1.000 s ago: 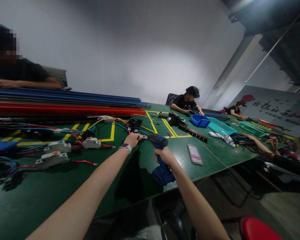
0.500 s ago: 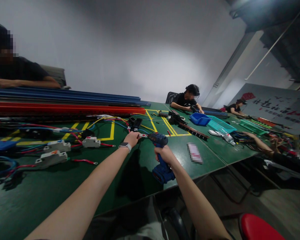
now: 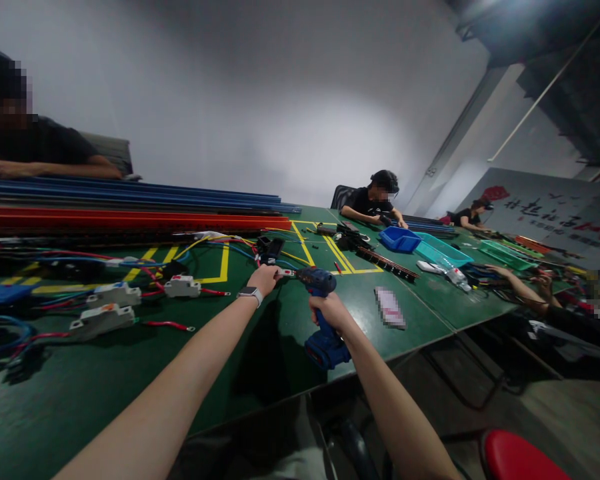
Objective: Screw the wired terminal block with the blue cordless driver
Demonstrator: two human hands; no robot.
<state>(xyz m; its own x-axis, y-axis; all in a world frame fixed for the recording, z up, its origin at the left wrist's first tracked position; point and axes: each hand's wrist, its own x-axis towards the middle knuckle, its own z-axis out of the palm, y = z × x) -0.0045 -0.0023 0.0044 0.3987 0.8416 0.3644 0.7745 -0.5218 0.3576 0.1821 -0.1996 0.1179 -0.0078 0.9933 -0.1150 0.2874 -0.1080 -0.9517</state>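
Observation:
My right hand (image 3: 330,310) is wrapped round the grip of a blue cordless drill (image 3: 325,348), which is held upright near the table's front edge with its nose pointing left. My left hand (image 3: 264,280), with a watch on the wrist, is closed on a small white circuit breaker (image 3: 287,273) with a red mark, mostly covered by the fingers. The drill's tip meets the breaker's right end; the exact contact is too small to see. Just behind the left hand is a black device (image 3: 271,249) with wires. More circuit breakers (image 3: 183,286) with red leads lie to the left.
Long orange rails (image 3: 130,219) and blue rails (image 3: 180,190) run along the back left of the green table (image 3: 215,380). A blue bin (image 3: 400,239), a turquoise basket (image 3: 443,249) and a phone-like slab (image 3: 390,307) lie to the right. Several other people sit around.
Almost nothing differs. Both hands, the drill and the circuit breaker keep the same place, and the view has shifted very slightly.

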